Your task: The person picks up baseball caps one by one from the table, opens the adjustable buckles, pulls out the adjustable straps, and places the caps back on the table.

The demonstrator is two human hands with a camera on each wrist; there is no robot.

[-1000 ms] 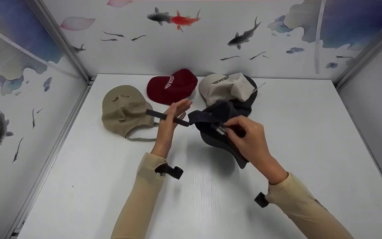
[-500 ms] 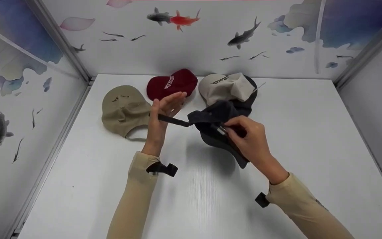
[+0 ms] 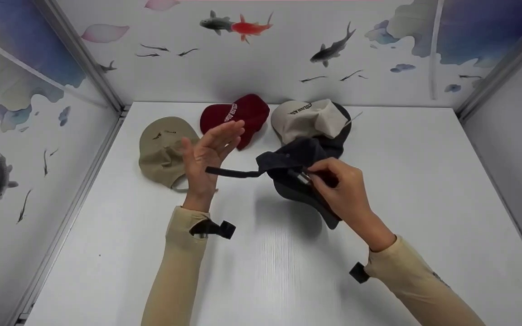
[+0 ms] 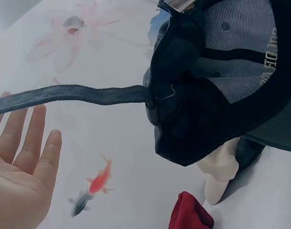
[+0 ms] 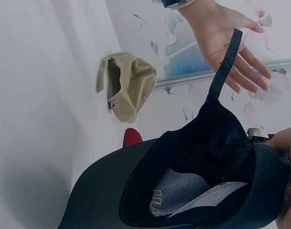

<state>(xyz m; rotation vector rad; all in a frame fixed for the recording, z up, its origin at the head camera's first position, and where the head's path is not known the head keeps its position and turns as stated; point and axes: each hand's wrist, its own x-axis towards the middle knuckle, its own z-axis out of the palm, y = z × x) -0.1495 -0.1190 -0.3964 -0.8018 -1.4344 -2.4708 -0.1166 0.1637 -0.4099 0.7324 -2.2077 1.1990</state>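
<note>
Right wrist, unlike head, shows lining point(image 5: 181, 188); right grip point(image 3: 341, 185) pinches dark cap point(image 3: 302, 148), left point(image 3: 204, 158) unclenched.

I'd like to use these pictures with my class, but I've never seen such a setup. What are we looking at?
There is no machine here, just a person's two bare hands. One camera is worn on the head, looking forward and down; one on each wrist gives the closer views. On the white table lie a khaki cap, a red cap and a cream cap partly covering something dark. The right hand holds a navy cap above the table, near its metal buckle. Its loose strap sticks out across the open left hand, which grips nothing; whether they touch is unclear.
</note>
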